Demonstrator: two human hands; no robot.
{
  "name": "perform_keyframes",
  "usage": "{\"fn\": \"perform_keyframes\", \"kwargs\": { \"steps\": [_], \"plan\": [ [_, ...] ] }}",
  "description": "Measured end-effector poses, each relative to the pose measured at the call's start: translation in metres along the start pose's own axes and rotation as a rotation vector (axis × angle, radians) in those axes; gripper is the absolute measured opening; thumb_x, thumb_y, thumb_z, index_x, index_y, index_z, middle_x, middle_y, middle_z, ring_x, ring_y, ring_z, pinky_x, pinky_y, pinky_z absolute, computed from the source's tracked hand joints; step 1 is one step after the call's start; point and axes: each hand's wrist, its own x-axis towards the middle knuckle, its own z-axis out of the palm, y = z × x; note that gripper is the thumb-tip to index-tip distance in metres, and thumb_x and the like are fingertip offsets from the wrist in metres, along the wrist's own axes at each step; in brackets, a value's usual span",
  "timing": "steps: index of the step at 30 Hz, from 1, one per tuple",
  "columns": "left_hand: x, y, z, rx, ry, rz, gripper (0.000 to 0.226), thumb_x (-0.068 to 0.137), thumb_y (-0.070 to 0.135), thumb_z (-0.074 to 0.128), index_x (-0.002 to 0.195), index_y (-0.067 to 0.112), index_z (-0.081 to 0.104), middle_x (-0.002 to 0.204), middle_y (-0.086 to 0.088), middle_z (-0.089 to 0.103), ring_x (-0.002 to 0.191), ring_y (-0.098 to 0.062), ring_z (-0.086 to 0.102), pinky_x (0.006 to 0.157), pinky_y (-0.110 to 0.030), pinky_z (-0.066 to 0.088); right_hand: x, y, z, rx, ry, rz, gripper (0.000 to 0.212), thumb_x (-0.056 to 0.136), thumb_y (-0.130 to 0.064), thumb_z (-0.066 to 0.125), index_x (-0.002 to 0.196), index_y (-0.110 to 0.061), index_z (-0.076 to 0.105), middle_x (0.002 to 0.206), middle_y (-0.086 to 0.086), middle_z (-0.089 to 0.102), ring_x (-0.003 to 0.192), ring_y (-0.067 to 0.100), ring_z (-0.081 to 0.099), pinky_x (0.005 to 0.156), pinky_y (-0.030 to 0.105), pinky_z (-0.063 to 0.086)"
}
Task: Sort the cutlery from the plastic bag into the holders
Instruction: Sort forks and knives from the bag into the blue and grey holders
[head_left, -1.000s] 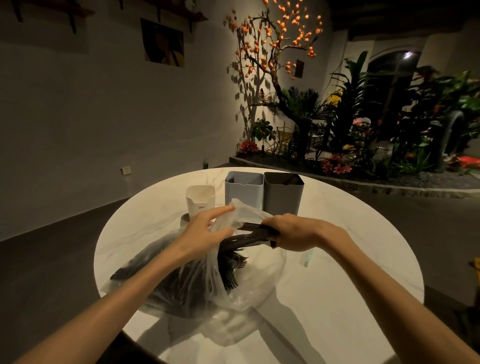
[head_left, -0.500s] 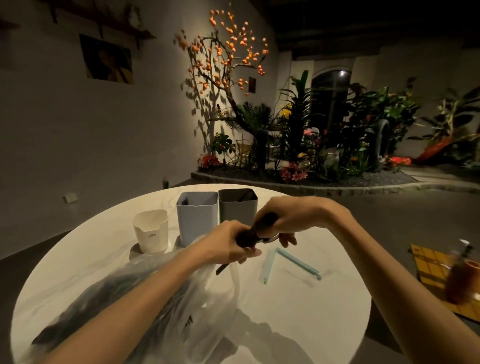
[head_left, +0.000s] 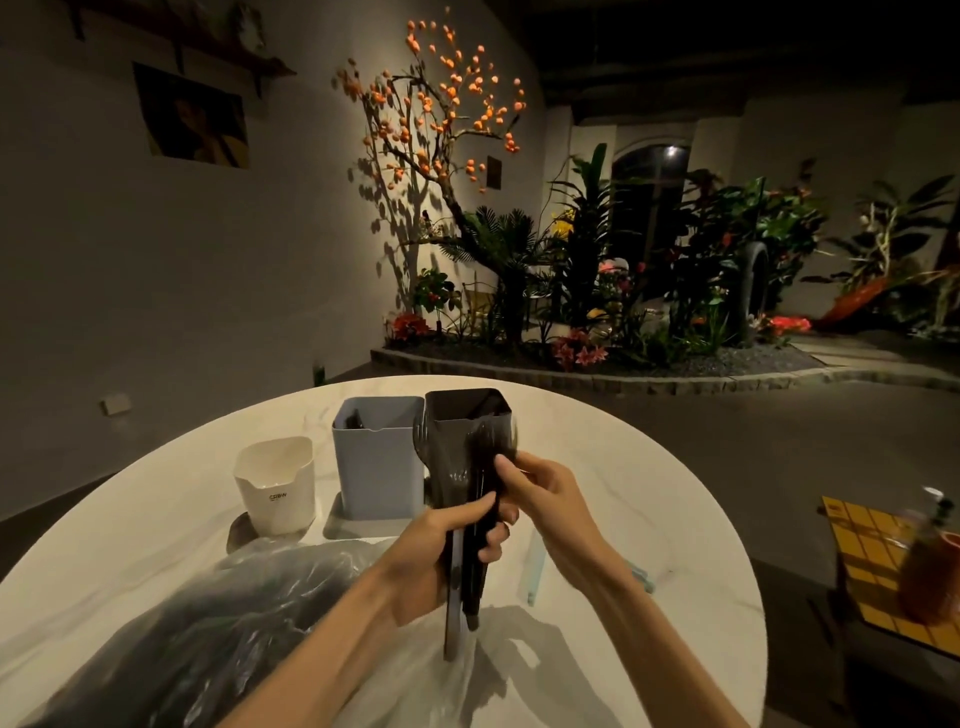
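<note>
- The cutlery was smooth black plastic, a bundle held upright; a fork head stood clear at the top, the other heads were blurred, so I could not count them.
- The left hand was wrapped round the handles; the right hand pinched the bundle higher up.
- Three holders stood in a row on the round pale worktop: a white, a blue-grey and a dark, the last two square and touching.
- One crinkled clear bag lay near the front edge, dark pieces inside.
- Bare worktop lay to the right.
</note>
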Motion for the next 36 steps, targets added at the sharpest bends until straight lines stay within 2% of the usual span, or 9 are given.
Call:
{"fn": "perform_keyframes", "kwargs": {
  "steps": [6,9,14,20,25,30,31,33,36],
  "plan": [
    [0.003,-0.01,-0.028,0.154,0.235,0.012,0.03,0.099,0.022,0.058,0.126,0.01,0.067,0.117,-0.012,0.074,0.097,-0.027,0.074,0.081,-0.035,0.055,0.015,0.031,0.029,0.048,0.042,0.079,0.024,0.104,-0.03,0.051,0.108,-0.016,0.07,0.096,0.0,0.077,0.094,0.021,0.075,0.081,0.029,0.061],
    [0.009,-0.016,-0.037,0.196,0.318,-0.009,0.031,0.099,0.025,0.058,0.127,0.014,0.065,0.115,-0.008,0.075,0.1,-0.028,0.074,0.079,-0.036,0.057,0.016,0.043,0.037,0.114,0.01,0.148,0.023,0.098,-0.033,0.062,0.107,-0.014,0.071,0.096,0.005,0.078,0.091,0.022,0.076,0.076,0.032,0.062],
    [0.014,-0.022,-0.042,0.133,0.286,-0.011,0.029,0.099,0.022,0.059,0.126,0.013,0.066,0.115,-0.006,0.075,0.103,-0.024,0.074,0.081,-0.034,0.06,0.02,0.053,0.038,0.136,0.066,0.193,0.039,0.098,-0.036,0.06,0.1,0.003,0.067,0.09,0.014,0.076,0.085,0.026,0.076,0.07,0.035,0.062],
    [0.02,-0.024,-0.048,0.103,0.217,-0.043,0.032,0.098,0.023,0.061,0.129,0.014,0.065,0.123,-0.01,0.072,0.112,-0.033,0.069,0.1,-0.057,0.052,0.017,0.05,0.033,0.152,0.057,0.22,0.025,0.098,-0.04,0.059,0.104,-0.018,0.071,0.092,0.001,0.078,0.087,0.019,0.076,0.074,0.033,0.062],
    [0.018,-0.032,-0.05,0.201,0.22,-0.064,0.035,0.097,0.027,0.059,0.13,0.016,0.063,0.119,-0.006,0.074,0.11,-0.027,0.071,0.1,-0.048,0.054,0.016,0.053,0.035,0.116,0.041,0.262,0.023,0.095,-0.037,0.064,0.101,-0.017,0.072,0.089,-0.002,0.078,0.083,0.013,0.076,0.061,0.021,0.057],
    [0.02,-0.028,-0.052,0.101,0.222,-0.004,0.039,0.1,0.036,0.049,0.127,0.015,0.068,0.123,-0.007,0.072,0.114,-0.024,0.069,0.103,-0.047,0.05,0.026,0.06,0.022,0.299,0.254,0.182,0.035,0.106,-0.029,0.047,0.101,0.002,0.062,0.085,0.005,0.077,0.084,0.024,0.076,0.083,0.033,0.057],
    [0.023,-0.029,-0.055,0.078,0.263,-0.002,0.041,0.1,0.038,0.049,0.126,0.014,0.069,0.118,-0.008,0.074,0.108,-0.024,0.072,0.1,-0.046,0.052,0.028,0.061,0.018,0.359,0.314,0.169,0.032,0.106,-0.026,0.046,0.095,0.0,0.06,0.076,0.004,0.073,0.075,0.024,0.074,0.078,0.031,0.058],
    [0.025,-0.029,-0.059,0.104,0.321,-0.015,0.044,0.094,0.044,0.053,0.123,0.016,0.07,0.09,-0.007,0.071,0.072,-0.018,0.07,0.071,-0.032,0.058,0.029,0.06,0.012,0.444,0.336,0.172,0.027,0.106,-0.026,0.045,0.089,-0.007,0.055,0.063,0.003,0.056,0.054,0.016,0.058,0.058,0.025,0.052],
    [0.025,-0.028,-0.06,0.128,0.294,-0.065,0.039,0.094,0.04,0.06,0.126,0.019,0.064,0.068,-0.002,0.047,0.047,-0.008,0.032,0.042,-0.017,0.027,0.026,0.059,0.016,0.306,0.186,0.246,0.029,0.099,-0.035,0.056,0.085,-0.01,0.057,0.059,0.0,0.045,0.046,0.007,0.04,0.046,0.018,0.037]
  ]
}}
